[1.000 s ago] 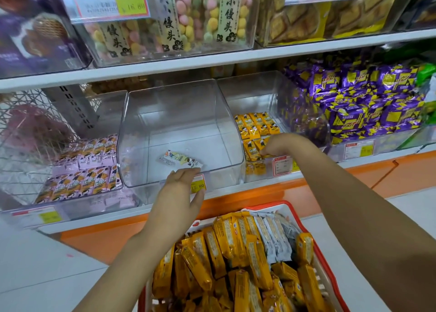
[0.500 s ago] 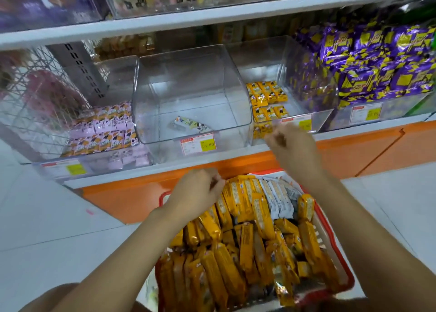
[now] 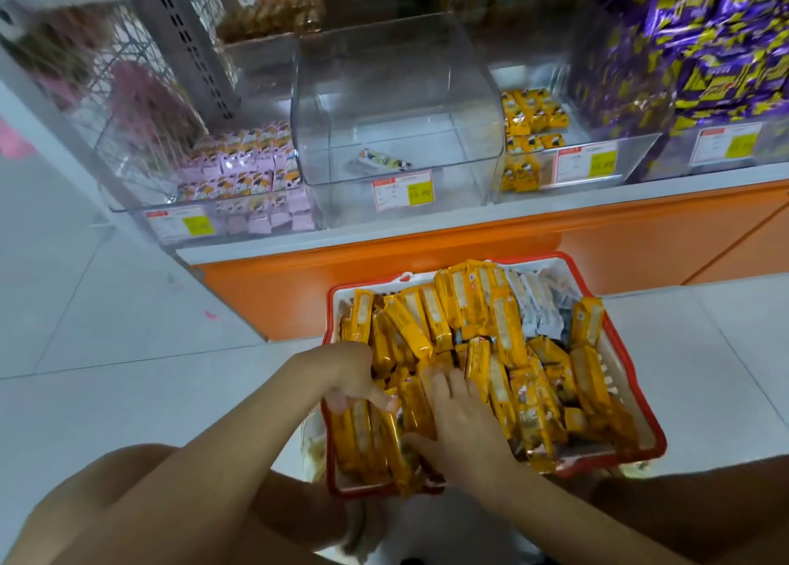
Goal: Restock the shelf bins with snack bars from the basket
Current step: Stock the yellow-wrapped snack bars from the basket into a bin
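A red-rimmed basket (image 3: 637, 376) on the floor is heaped with yellow snack bars (image 3: 504, 329) and a few grey-white bars (image 3: 539, 304) at its far side. My left hand (image 3: 350, 376) reaches into the basket's left side, fingers and thumb curled round the top of a yellow bar. My right hand (image 3: 463, 425) lies on the yellow bars in the near middle with its fingers spread. On the shelf above, the middle clear bin (image 3: 397, 73) holds a single grey-white bar (image 3: 380, 161). The bin to its right (image 3: 619, 154) holds some yellow bars.
A left bin (image 3: 128, 188) holds pink packs and a far-right bin (image 3: 704, 60) is full of purple packs. Price tags hang on the bin fronts. The orange shelf base (image 3: 469, 240) stands just behind the basket. White floor tiles surround it, and my knees are at the bottom.
Both hands came down from the shelf bins into the basket. The left hand let go of the grey-white bar in the middle bin. The view tilted down toward the basket.
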`<action>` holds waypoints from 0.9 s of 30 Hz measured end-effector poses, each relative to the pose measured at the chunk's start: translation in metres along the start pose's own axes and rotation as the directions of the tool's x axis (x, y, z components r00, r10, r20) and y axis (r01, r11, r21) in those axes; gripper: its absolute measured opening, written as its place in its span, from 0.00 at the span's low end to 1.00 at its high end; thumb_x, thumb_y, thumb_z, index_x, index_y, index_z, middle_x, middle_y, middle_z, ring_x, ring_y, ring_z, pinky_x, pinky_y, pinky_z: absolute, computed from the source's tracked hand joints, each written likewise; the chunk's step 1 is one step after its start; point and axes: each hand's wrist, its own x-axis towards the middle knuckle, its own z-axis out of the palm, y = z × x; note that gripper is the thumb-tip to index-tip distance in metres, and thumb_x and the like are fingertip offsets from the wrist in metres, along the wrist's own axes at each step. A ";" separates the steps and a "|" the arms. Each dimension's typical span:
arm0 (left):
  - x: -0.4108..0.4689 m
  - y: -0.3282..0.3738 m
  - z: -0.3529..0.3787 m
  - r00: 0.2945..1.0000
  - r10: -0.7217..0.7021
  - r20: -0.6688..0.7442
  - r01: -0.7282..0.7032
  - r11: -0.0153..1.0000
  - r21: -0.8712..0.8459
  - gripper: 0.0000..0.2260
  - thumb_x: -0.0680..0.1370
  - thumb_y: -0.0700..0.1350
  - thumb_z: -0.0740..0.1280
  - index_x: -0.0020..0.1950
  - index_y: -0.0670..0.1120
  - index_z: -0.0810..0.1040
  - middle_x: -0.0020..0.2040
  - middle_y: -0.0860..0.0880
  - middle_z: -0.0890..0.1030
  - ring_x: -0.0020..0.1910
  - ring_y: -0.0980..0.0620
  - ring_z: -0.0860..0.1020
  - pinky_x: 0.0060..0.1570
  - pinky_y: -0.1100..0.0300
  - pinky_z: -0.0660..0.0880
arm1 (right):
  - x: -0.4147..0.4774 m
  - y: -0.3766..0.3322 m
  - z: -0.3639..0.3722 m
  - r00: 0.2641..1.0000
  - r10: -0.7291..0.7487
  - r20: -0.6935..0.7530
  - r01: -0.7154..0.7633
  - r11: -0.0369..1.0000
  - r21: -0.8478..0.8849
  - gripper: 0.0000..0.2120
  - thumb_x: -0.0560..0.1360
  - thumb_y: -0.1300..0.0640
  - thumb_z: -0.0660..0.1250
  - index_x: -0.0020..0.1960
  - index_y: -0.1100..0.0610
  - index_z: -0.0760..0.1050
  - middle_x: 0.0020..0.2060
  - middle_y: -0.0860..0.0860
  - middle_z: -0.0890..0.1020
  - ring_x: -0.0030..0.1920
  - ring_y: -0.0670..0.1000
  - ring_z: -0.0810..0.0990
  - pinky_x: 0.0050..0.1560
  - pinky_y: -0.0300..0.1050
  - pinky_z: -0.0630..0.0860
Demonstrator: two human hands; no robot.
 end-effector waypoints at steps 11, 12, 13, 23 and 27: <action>0.009 0.001 0.025 0.989 -0.057 0.134 0.119 0.850 -0.514 0.26 0.75 0.53 0.70 0.60 0.32 0.73 0.58 0.37 0.80 0.48 0.45 0.83 0.37 0.63 0.79 | 0.018 -0.010 0.001 0.989 0.139 0.043 -0.139 0.990 0.012 0.46 0.73 0.45 0.69 0.78 0.56 0.43 0.69 0.55 0.61 0.70 0.56 0.62 0.68 0.46 0.64; 0.009 0.001 0.025 0.987 -0.056 0.152 0.128 0.847 -0.516 0.26 0.75 0.52 0.70 0.60 0.32 0.73 0.59 0.37 0.79 0.52 0.45 0.82 0.38 0.63 0.79 | 0.021 -0.012 0.002 0.988 0.147 0.040 -0.147 0.989 0.004 0.46 0.73 0.44 0.69 0.78 0.56 0.43 0.68 0.55 0.61 0.68 0.56 0.63 0.67 0.46 0.66; 0.010 0.001 0.025 0.986 -0.052 0.155 0.126 0.848 -0.514 0.26 0.75 0.52 0.70 0.61 0.32 0.73 0.59 0.38 0.79 0.52 0.45 0.82 0.39 0.63 0.79 | 0.024 -0.014 0.002 0.988 0.154 0.033 -0.154 0.988 0.004 0.45 0.74 0.44 0.68 0.78 0.56 0.44 0.67 0.55 0.61 0.67 0.56 0.64 0.65 0.47 0.67; 0.019 0.000 0.023 0.991 -0.064 0.121 0.119 0.841 -0.528 0.25 0.73 0.51 0.72 0.61 0.33 0.76 0.57 0.43 0.82 0.56 0.50 0.81 0.57 0.59 0.77 | 0.036 -0.007 -0.009 0.977 0.122 0.176 -0.147 0.980 0.135 0.42 0.70 0.49 0.74 0.76 0.49 0.52 0.67 0.55 0.65 0.68 0.56 0.66 0.63 0.50 0.70; 0.018 0.000 0.023 0.979 -0.053 0.198 0.155 0.822 -0.548 0.23 0.75 0.50 0.70 0.61 0.34 0.74 0.60 0.43 0.80 0.57 0.51 0.80 0.52 0.64 0.78 | 0.041 -0.007 -0.016 0.939 0.100 0.328 -0.112 0.994 0.019 0.40 0.71 0.50 0.73 0.75 0.41 0.54 0.69 0.55 0.60 0.71 0.58 0.59 0.66 0.52 0.68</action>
